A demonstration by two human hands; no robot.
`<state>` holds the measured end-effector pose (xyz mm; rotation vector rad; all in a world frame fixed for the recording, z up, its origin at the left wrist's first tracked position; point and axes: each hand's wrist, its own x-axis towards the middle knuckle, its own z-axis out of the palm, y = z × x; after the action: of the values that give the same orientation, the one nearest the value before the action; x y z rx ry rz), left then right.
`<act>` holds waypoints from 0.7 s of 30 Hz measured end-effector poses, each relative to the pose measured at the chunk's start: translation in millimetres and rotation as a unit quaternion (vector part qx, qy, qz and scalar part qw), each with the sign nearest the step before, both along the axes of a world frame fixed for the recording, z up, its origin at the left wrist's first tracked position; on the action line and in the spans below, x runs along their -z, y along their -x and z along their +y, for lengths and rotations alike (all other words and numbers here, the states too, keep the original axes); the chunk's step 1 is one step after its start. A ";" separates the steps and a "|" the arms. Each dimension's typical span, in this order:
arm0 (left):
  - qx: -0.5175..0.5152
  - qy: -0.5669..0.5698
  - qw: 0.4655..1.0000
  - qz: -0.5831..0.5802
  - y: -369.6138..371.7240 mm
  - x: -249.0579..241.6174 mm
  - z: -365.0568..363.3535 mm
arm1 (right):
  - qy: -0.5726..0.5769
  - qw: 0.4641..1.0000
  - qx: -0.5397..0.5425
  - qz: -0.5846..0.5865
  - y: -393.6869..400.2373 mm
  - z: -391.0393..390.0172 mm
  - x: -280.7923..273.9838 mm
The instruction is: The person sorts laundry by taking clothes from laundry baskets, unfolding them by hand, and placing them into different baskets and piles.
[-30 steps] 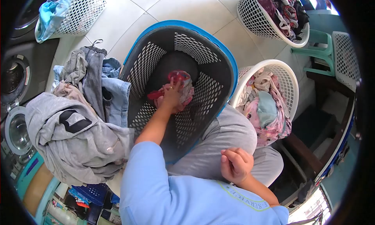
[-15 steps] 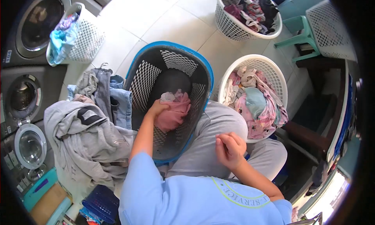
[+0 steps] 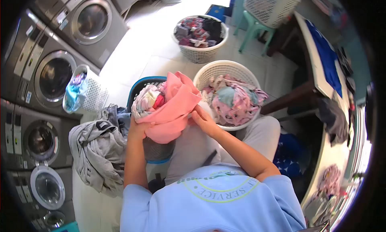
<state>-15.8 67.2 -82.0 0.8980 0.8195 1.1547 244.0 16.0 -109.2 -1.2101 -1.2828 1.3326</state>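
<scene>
Above the dark laundry basket with a blue rim [image 3: 136,84], I hold up a bundled pink cloth [image 3: 171,115]; its exact kind cannot be made out. White, patterned and red fabric [image 3: 146,100] is bunched at its left side. My left hand [image 3: 138,129] grips the bundle's lower left, fingers partly hidden by cloth. At the right edge, my right hand [image 3: 204,121] has its fingers against the pink cloth. Just right of it stands a white basket [image 3: 205,73] heaped with pink and teal laundry [image 3: 233,99].
Grey clothes [image 3: 98,155] and jeans lie piled left of the dark basket. Another full white basket [image 3: 201,53] stands ahead. A small white basket [image 3: 94,91] sits by the front-loading machines [image 3: 54,77]. To the right are a green stool [image 3: 257,28] and a table [image 3: 317,77].
The pink cloth has risen out of the dark basket in my left hand, now a larger bundle. My right hand has moved left onto it. The view has tilted up.
</scene>
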 end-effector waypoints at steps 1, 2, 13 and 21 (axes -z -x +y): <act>0.016 -0.006 1.000 -0.002 -14.0 -21.1 -7.8 | 0.097 0.972 -0.003 0.215 -4.4 -12.5 -7.4; 0.131 -0.108 0.974 0.149 -25.5 -37.8 -15.1 | 0.099 0.947 -0.110 0.285 -17.9 -19.3 -6.7; 0.209 -0.239 0.910 0.267 -150.6 -43.1 -108.4 | 0.154 0.825 -0.084 0.536 -72.3 -80.2 -45.3; 0.195 -0.070 0.959 0.194 -93.3 -26.7 -74.9 | 0.124 0.870 -0.058 0.473 -91.9 -74.3 -35.6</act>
<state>77.5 -7.8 -55.2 1.3644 0.8309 0.7041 335.9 -58.2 -73.6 -0.4662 -0.4745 1.8757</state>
